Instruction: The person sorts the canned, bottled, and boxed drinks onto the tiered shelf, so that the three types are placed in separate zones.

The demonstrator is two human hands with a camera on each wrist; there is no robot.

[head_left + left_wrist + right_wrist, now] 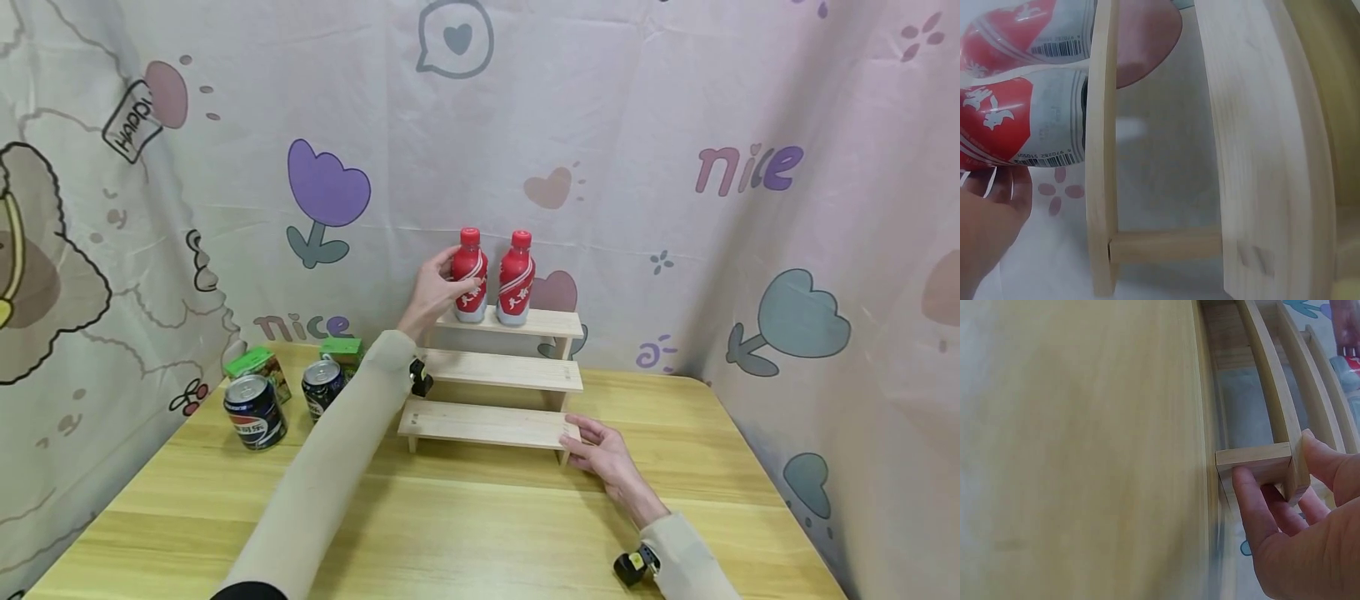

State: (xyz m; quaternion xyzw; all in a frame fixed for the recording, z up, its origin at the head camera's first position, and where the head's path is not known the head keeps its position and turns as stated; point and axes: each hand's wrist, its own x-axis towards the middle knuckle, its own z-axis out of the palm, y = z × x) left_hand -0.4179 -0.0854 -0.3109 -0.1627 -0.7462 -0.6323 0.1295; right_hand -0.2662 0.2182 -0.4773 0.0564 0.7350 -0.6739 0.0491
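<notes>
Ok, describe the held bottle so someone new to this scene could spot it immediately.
On the table, find the three-tier wooden rack. On its top shelf, look for the red-capped bottle that the left hand grips; its lookalike to the right stands untouched.

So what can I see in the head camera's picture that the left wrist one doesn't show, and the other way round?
Only the head view shows two Pepsi cans, two green-topped cartons, the right hand gripping the wooden tiered stand, and a purple tulip print.

Only the left wrist view shows barcodes on the two red-and-white bottles.

Both share those bottles, the left hand holding one of them, and at least part of the stand.
</notes>
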